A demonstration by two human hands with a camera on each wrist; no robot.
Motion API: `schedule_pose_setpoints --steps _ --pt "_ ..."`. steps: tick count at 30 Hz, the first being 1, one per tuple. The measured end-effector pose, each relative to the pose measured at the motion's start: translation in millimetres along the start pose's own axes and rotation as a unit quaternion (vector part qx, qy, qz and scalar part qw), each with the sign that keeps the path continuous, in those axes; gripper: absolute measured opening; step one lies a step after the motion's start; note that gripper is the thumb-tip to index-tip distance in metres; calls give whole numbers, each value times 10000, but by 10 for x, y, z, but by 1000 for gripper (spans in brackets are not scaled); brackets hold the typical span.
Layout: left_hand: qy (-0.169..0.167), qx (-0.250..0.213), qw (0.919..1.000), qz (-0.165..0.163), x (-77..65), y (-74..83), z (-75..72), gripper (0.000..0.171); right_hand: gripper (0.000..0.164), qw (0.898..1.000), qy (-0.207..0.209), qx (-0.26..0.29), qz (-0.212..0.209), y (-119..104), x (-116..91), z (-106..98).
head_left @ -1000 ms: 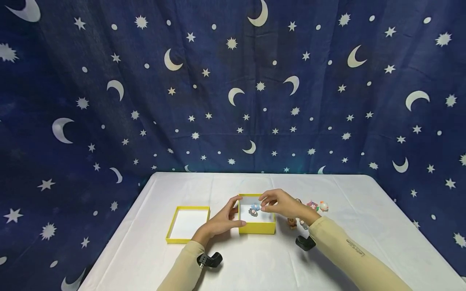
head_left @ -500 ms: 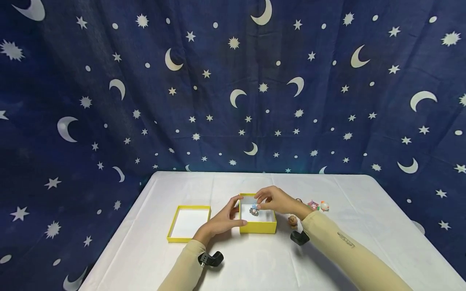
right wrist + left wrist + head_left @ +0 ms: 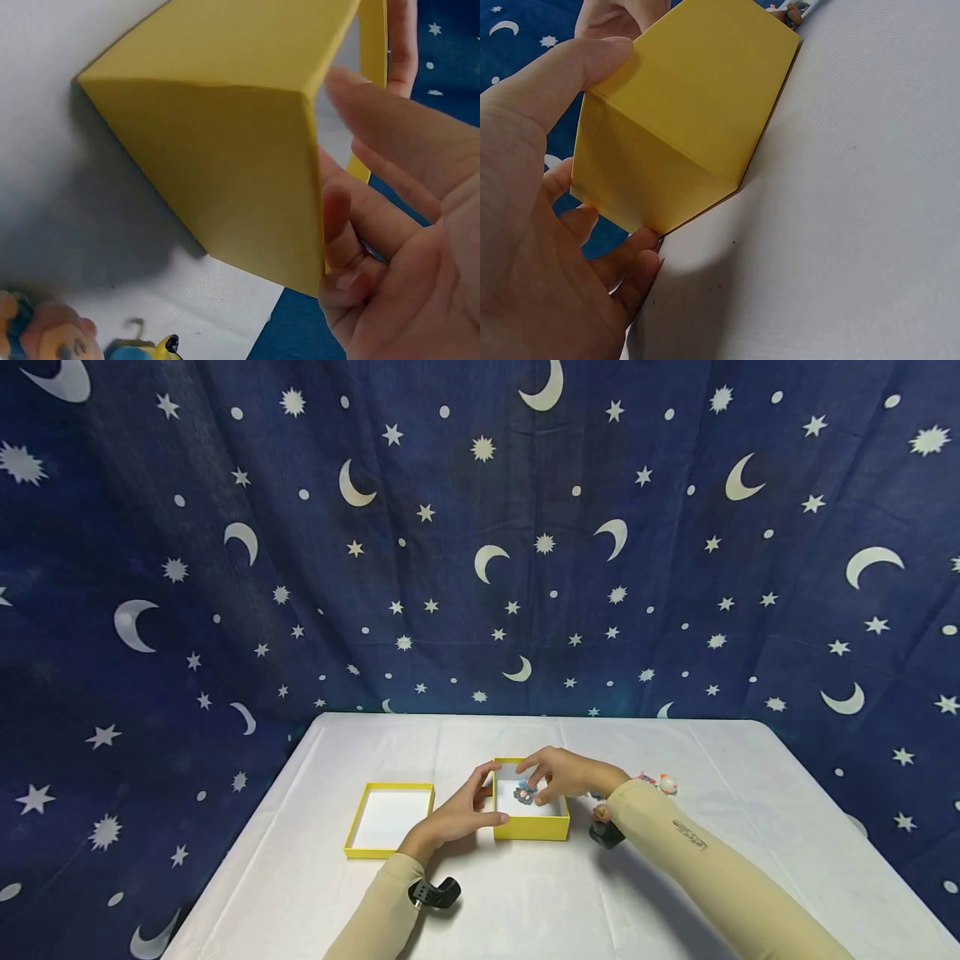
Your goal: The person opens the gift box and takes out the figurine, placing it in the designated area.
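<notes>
A yellow box [image 3: 531, 828] with a white inside stands on the table, its top uncovered. My left hand [image 3: 453, 818] grips its left side, the thumb on the front wall and the fingers along the side, as the left wrist view shows. Inside lie a grey figurine [image 3: 522, 797] and a blue figurine [image 3: 528, 785], close together. Over the box's right wall reaches my right hand [image 3: 562, 772], its thumb and fingers spread apart above the blue figurine. In the right wrist view the right-hand fingers [image 3: 367, 217] show beside the box's wall, nothing pinched between them.
Left of the box lies its yellow-rimmed lid [image 3: 390, 820], white inside up. Several small figurines sit right of the box, partly hidden by the right forearm, among them a brown one [image 3: 601, 812] and a white-and-orange one [image 3: 667, 784]. A patterned curtain [image 3: 480, 610] hangs behind the table.
My right hand has shifted a little left over the box. Its thumb and fingers, close together at the blue figurine half a second ago, are now parted. The left hand stays on the box.
</notes>
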State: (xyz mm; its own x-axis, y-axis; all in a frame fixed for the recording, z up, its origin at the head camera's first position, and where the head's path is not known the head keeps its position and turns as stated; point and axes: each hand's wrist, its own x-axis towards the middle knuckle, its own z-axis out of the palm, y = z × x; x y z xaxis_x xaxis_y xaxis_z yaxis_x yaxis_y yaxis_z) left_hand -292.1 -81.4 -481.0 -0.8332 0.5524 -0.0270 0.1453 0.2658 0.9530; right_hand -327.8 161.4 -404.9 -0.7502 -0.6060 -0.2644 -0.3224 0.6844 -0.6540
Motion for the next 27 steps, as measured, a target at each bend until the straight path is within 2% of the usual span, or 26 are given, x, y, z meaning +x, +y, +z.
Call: schedule_pose_setpoints --steps 8,18,21,27 --pt "-61 -89 9999 89 10 -24 -8 87 63 9966 92 -787 243 -50 33 77" --pt "-58 -94 9999 101 5 -58 14 84 61 9851 324 -1678 172 -31 87 211" --pt "-48 -63 9999 69 9 -61 23 85 59 9849 388 -1675 212 -42 86 233" --pt "2 -37 10000 26 2 -38 29 85 50 9916 555 -1145 218 -54 110 287"
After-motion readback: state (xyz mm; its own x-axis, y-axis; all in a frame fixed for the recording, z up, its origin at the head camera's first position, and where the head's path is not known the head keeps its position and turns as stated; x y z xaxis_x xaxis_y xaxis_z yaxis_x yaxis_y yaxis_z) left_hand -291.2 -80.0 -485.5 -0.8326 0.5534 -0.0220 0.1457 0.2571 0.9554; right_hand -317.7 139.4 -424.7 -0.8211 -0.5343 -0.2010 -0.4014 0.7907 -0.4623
